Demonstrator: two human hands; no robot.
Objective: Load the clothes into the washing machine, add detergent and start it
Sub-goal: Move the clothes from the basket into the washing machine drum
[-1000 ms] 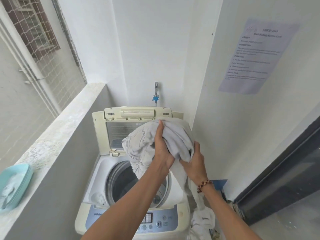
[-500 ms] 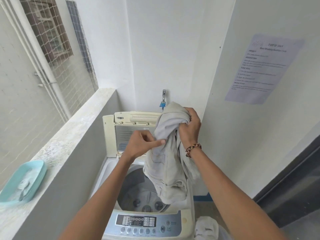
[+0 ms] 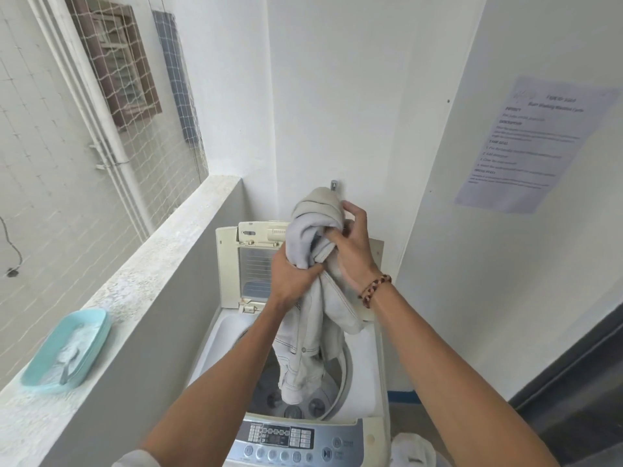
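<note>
Both the left hand [image 3: 292,277] and right hand [image 3: 350,248] are gripping the bunched pale jeans [image 3: 315,318], dangling limp into the washing machine [image 3: 365,362] drum; likely soft, fairly heavy, best held bunched.

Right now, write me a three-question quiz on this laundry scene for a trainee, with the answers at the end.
1. True or false: the washing machine has its lid raised.
2. Which hands hold the pale garment? A) left hand only B) right hand only C) both
3. Fill in: the garment's lower end hangs down into the machine's ____.

Key
1. True. The lid stands upright behind the opening.
2. C. The left hand grips the garment lower, and the right hand holds the bunched top.
3. Drum. The hem hangs inside it, above the bottom.
</note>
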